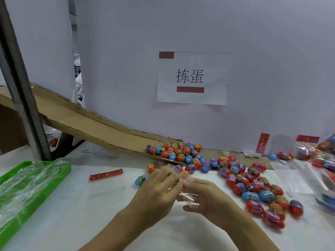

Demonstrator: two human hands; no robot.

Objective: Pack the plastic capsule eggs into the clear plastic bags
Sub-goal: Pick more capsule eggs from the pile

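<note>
Between both hands, over the desk (101,211), a clear bag (183,193) with one egg (185,173) is pinched by left hand (159,191) and right hand (208,198); better to hold its mouth wide. Loose eggs (253,189) lie right.

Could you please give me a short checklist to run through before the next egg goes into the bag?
1. Bag held: ok. The left hand and right hand both pinch the clear plastic bag.
2. Bag mouth open: cannot tell; the film is blurred.
3. Eggs already in the bag: cannot tell; an egg shows just behind the fingers.
4. Eggs near: ok. Loose eggs lie right of the hands.
5. Chute supply: ok. An egg cluster sits at the cardboard ramp foot.
6. Free hand for picking: not ok; both are occupied.
</note>
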